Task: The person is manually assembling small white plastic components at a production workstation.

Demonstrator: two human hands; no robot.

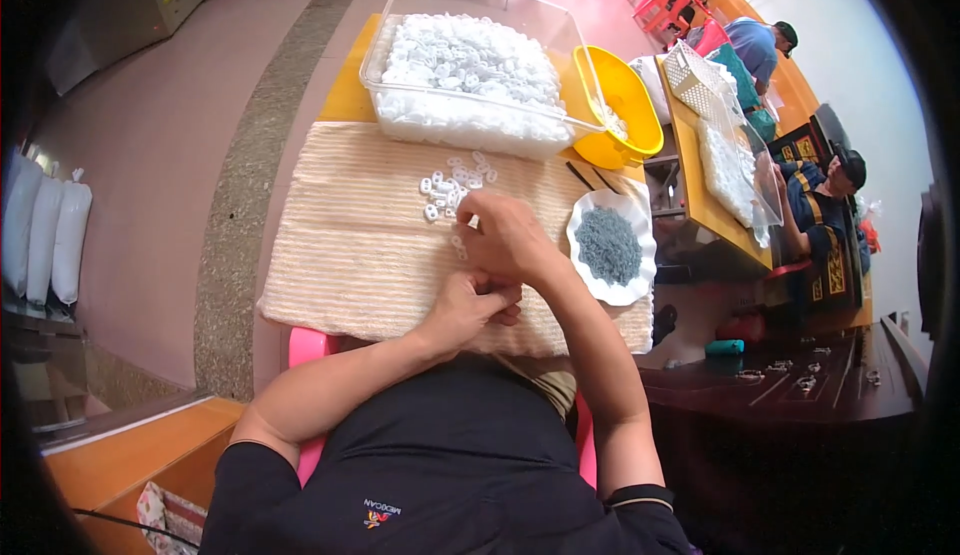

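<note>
Small white plastic pieces with holes point(443, 193) lie in a loose pile on a beige striped cloth point(340, 245). My right hand point(503, 237) is at the near edge of that pile, its fingers bent down and pinched together; what is between the fingertips is hidden. A couple of white pieces point(459, 247) show just beside those fingers. Below it, close to my right wrist, my left hand point(466, 307) is closed with the fingers curled in. Whatever the left fingers hold is too small or covered to make out.
Beyond the pile stands a clear plastic bin point(480, 135) full of white pieces. A yellow basin point(640, 120) sits beside it. At right, a white scalloped dish point(590, 280) holds grey-green small bits, near two dark sticks point(592, 176). Several people sit at tables further right.
</note>
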